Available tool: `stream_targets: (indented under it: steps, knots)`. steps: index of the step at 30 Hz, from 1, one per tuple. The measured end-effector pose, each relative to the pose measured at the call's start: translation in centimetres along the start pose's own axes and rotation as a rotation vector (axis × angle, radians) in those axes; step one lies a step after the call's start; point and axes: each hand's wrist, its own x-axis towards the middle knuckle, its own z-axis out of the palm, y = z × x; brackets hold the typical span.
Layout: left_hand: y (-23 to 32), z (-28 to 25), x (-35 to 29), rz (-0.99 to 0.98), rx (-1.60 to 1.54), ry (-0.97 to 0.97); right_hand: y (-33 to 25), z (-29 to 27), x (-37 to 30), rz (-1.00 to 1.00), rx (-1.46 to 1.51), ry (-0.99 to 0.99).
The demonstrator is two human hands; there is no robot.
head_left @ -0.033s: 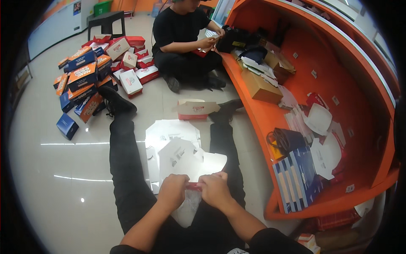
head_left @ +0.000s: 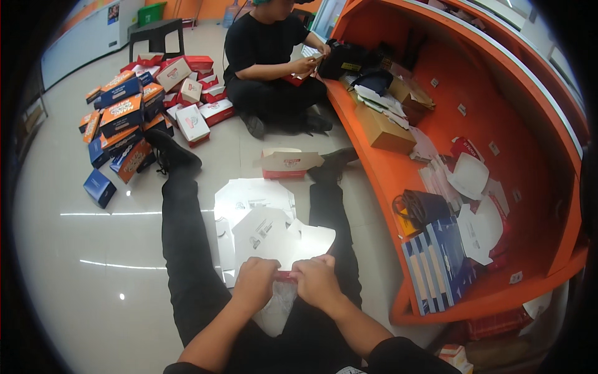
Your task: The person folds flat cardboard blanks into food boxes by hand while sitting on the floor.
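Observation:
Between my outstretched legs, my left hand [head_left: 256,282] and my right hand [head_left: 316,280] are both closed on the near edge of a white cardboard box blank [head_left: 271,232]. A strip of its red side shows between my fists. The right part of the blank curls upward. Beneath and beyond it lie more flat white box blanks [head_left: 249,189] on the floor. A crumpled clear plastic bag [head_left: 275,311] lies under my hands, against my dark trousers. Farther out, between my feet, stands a partly folded red and white box [head_left: 284,166].
Folded blue, orange, red and white boxes [head_left: 122,113] are heaped at the far left, near a black stool [head_left: 156,38]. Ahead sits another person [head_left: 268,56] with hands on a small item. An orange shelf unit [head_left: 380,181] on the right holds a brown carton [head_left: 383,129] and flat blue boxes [head_left: 439,265].
The held blank has tilted a little, its far edge lower and its printed face turned slightly. Both hands keep their grip in nearly the same place.

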Motion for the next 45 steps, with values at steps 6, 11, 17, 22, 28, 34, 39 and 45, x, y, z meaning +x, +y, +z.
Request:
stream_targets:
  steps: [6, 11, 17, 22, 28, 34, 39, 45]
  knots:
    - [-0.1, 0.3, -0.9, -0.021, -0.042, -0.044, -0.1, 0.4, -0.7, -0.059, -0.059, -0.002]
    - [-1.2, 0.8, -1.2, 0.009, -0.02, -0.04, -0.6, 0.5, -1.0, -0.083, 0.006, -0.081]
    - [-0.6, 0.7, -1.3, 0.024, -0.023, -0.016, -0.3, 0.3, -0.9, -0.022, -0.043, -0.059]
    - [-0.1, 1.2, -1.9, 0.008, 0.003, -0.013, -0.5, 0.7, -1.0, -0.032, -0.064, -0.079]
    - [-0.4, 0.2, -1.0, -0.032, -0.045, -0.004, 0.0, -0.1, -0.8, -0.056, -0.035, -0.123]
    - [-0.6, 0.4, -1.5, 0.027, 0.0, -0.051, -0.8, 0.0, -0.7, -0.042, -0.05, -0.1]
    - [-0.4, 0.3, -1.1, 0.128, -0.089, -0.068, -0.5, 0.1, -0.7, -0.073, -0.038, -0.1]
    - [-0.3, 1.4, -1.8, 0.065, -0.077, 0.045, -1.2, 0.2, -0.7, -0.074, -0.068, -0.094]
